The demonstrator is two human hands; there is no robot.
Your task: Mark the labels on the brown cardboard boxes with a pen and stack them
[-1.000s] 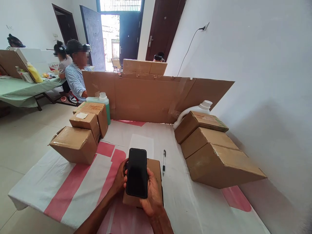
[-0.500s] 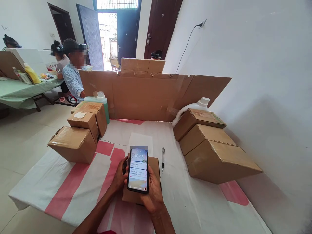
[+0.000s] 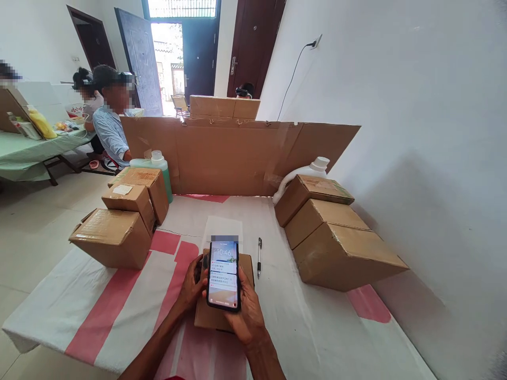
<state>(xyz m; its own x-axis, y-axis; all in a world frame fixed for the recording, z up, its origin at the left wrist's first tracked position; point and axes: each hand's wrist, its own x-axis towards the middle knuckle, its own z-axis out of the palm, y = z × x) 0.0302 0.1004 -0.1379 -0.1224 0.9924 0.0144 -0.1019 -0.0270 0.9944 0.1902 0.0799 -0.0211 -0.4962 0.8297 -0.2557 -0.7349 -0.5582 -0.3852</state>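
Observation:
A lit smartphone [image 3: 223, 277] in a dark case shows a lock screen reading 10:46. My right hand [image 3: 247, 311] is closed around it, with the thumb along its right edge. Beside the phone's left edge is my left hand [image 3: 193, 285], its fingers curled; a dark patch shows between thumb and forefinger, but I cannot make out what it is. Beneath the phone and both hands lies a small cardboard box [image 3: 214, 317], partly hidden. A white sheet [image 3: 224, 226] lies just beyond the box, and a black-and-clear pen [image 3: 259, 258] rests to its right.
Cardboard boxes stand at the left [image 3: 113, 235] and right [image 3: 348, 253] of the cloth-covered table [image 3: 293, 322]. Behind them are a green bottle [image 3: 164, 177] and a white jug [image 3: 301, 171]. A cardboard panel [image 3: 233, 153] spans the back. Other people [image 3: 109, 126] sit farther off.
The view has shifted slightly, so the table and boxes appear a little farther left. Both hands and the phone keep nearly the same pose; the screen still shows 10:46.

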